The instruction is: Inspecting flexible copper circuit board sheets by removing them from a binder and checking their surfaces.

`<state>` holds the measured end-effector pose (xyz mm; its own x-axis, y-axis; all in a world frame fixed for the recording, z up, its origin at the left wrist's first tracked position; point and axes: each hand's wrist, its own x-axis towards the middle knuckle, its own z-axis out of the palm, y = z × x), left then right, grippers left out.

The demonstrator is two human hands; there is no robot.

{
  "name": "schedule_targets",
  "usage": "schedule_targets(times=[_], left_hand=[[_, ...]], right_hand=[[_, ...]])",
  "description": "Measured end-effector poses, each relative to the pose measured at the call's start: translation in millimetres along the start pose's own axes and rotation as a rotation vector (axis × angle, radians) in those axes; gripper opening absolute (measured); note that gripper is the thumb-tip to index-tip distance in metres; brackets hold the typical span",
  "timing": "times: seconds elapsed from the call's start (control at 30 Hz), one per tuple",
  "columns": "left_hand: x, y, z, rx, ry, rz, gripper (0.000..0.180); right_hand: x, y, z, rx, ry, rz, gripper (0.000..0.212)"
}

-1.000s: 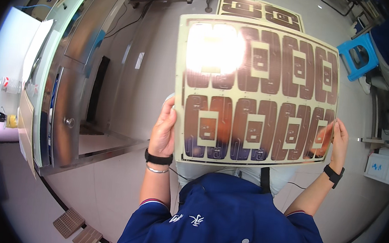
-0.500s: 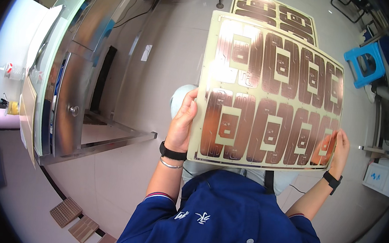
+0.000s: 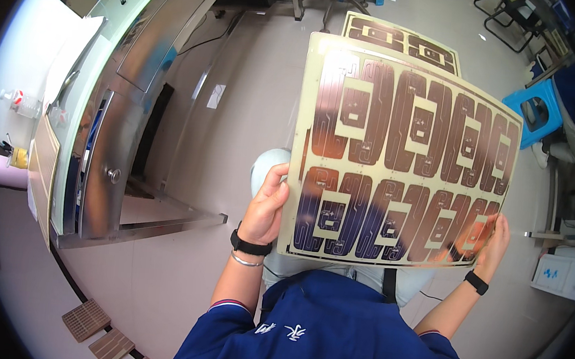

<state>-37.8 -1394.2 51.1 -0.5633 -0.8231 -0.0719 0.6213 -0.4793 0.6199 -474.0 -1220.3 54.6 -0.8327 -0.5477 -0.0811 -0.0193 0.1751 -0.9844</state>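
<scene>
A large cream circuit board panel [image 3: 396, 174] with rows of shiny copper trace patterns is raised in front of me, above my lap and tilted. My left hand [image 3: 266, 208] grips its left edge, the thumb along the rim and the other fingers mostly hidden behind. At the lower right edge, my right hand [image 3: 495, 244] holds the same panel, with several fingers out of sight. Beyond the top edge shows part of a second panel [image 3: 406, 43] with similar copper patterns; what it rests on is hidden.
To the left stands a glass-topped workbench [image 3: 79, 122] with a metal cabinet door [image 3: 99, 165] and a metal leg frame [image 3: 169, 223]. A bottle [image 3: 22, 102] is on it. Blue stool [image 3: 532, 114] and a seated person are at right. Brown boards [image 3: 86, 319] lie lower left.
The held panel sits a little lower in view and its tilt has shifted, with reflections moving across the copper. Less of the second panel shows. Both hands keep their grip.
</scene>
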Motion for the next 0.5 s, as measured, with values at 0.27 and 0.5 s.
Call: schedule_targets(times=[0.27, 0.5], left_hand=[[0, 17, 8, 0.106, 0.109, 0.046, 0.036], [4, 41, 39, 0.339, 0.177, 0.433, 0.023]], right_hand=[[-3, -8, 0, 0.239, -0.044, -0.049, 0.016], [-4, -35, 3, 0.319, -0.066, -0.205, 0.020]])
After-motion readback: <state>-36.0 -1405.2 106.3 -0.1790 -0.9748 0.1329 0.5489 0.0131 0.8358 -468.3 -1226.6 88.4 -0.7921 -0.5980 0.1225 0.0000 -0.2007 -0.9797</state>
